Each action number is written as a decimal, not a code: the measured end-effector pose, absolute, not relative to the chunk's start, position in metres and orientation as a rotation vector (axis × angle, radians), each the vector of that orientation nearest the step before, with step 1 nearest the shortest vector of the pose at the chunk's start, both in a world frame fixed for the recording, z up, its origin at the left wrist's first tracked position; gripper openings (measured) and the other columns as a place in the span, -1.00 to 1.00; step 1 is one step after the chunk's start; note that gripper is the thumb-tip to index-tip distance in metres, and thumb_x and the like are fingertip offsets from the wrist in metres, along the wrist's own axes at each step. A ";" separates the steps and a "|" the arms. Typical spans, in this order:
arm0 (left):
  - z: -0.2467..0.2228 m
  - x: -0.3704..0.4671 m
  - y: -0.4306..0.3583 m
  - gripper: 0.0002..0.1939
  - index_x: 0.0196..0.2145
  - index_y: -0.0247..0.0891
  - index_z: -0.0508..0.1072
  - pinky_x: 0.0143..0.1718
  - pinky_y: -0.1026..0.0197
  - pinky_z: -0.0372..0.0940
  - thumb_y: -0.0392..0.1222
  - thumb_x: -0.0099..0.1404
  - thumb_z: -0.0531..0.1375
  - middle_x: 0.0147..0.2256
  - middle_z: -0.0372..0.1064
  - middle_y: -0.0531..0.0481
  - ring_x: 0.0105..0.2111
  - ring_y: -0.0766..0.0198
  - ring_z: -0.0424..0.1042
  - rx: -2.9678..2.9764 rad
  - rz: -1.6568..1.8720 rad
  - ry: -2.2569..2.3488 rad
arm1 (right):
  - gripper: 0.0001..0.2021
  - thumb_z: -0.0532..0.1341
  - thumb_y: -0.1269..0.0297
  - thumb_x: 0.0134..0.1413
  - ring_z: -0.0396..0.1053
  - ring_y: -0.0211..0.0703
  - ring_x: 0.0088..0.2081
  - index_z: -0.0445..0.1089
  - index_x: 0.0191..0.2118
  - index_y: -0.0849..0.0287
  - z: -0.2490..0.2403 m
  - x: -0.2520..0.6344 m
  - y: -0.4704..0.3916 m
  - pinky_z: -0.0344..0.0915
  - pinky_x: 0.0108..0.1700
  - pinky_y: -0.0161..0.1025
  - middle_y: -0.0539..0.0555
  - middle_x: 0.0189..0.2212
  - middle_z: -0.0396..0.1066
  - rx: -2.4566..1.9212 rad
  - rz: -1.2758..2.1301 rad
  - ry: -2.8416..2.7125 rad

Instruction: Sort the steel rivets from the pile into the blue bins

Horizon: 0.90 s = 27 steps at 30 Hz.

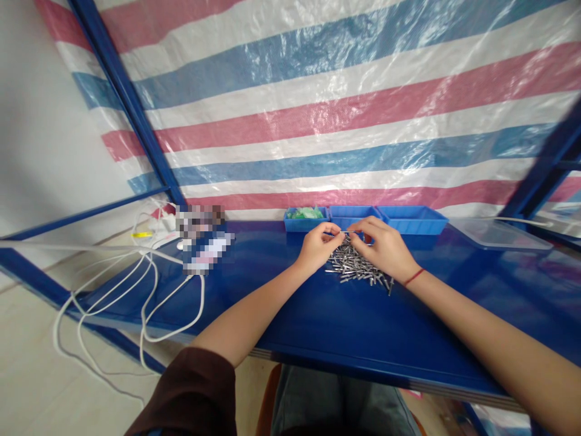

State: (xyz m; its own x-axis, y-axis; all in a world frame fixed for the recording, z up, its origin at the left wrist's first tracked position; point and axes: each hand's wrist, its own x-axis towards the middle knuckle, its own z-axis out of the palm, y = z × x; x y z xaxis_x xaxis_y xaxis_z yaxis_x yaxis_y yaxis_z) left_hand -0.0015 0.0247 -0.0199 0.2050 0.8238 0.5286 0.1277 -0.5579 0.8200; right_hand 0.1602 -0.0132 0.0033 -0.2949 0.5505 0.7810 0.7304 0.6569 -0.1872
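My left hand (319, 245) and my right hand (384, 247) meet over a pile of short, shiny metal pins (356, 266), rivet-like in shape. Between the fingertips a thin metal pin (347, 232) stretches from one hand to the other. Thumb and fingers of each hand are pinched on its ends, which they hide. The pile lies loose on the blue table (290, 309), partly covered by both hands. Just behind them stand three blue bins: the left bin (299, 226) has green, clear-looking pieces (306, 213) in it, then come the middle bin (349, 213) and right bin (413, 221).
A clear plastic lid or tray (499, 235) lies at the right. White cables (154, 303) loop over the table's left edge, near a pixelated patch. Blue frame posts (131, 109) and a striped plastic sheet (318, 121) enclose the back.
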 end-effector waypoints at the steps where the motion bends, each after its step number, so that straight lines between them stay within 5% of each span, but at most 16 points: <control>1: -0.019 -0.002 0.025 -0.82 -0.35 -0.31 0.40 -0.35 0.32 0.22 -0.15 0.13 0.22 -0.36 0.39 0.03 -0.46 0.43 0.32 1.850 1.394 0.882 | -0.84 0.09 0.34 0.14 0.35 -0.16 -0.35 0.42 -0.29 0.20 0.003 0.161 -0.012 0.29 -0.28 -0.21 0.12 -0.31 0.41 -0.999 -0.246 -1.991; 13: -0.010 -0.009 0.024 -0.70 -0.36 -0.28 0.41 -0.43 0.33 0.18 0.04 0.24 0.10 -0.52 0.33 0.09 -0.53 0.40 0.31 1.911 1.280 1.027 | -0.72 0.06 0.16 0.15 0.37 -0.13 -0.39 0.46 -0.33 0.18 -0.001 0.162 -0.005 0.27 -0.33 -0.19 0.10 -0.38 0.47 -1.074 0.118 -1.951; 22: -0.006 -0.035 0.052 -0.83 -0.36 -0.26 0.42 -0.32 0.32 0.25 -0.16 0.25 0.08 -0.39 0.42 0.05 -0.47 0.38 0.35 2.178 1.364 1.163 | -0.73 0.07 0.18 0.11 0.43 -0.04 -0.37 0.48 -0.37 0.16 0.013 0.192 0.068 0.24 -0.31 -0.18 0.16 -0.38 0.52 -1.577 -0.146 -1.714; 27: -0.007 -0.052 0.062 -0.84 -0.32 -0.26 0.46 -0.29 0.29 0.26 -0.27 0.20 0.08 -0.35 0.45 0.02 -0.44 0.35 0.37 2.439 1.112 1.199 | -0.76 0.09 0.20 0.10 0.41 0.04 -0.26 0.47 -0.34 0.18 0.015 0.186 0.103 0.24 -0.24 -0.16 0.25 -0.29 0.50 -1.715 -0.249 -1.781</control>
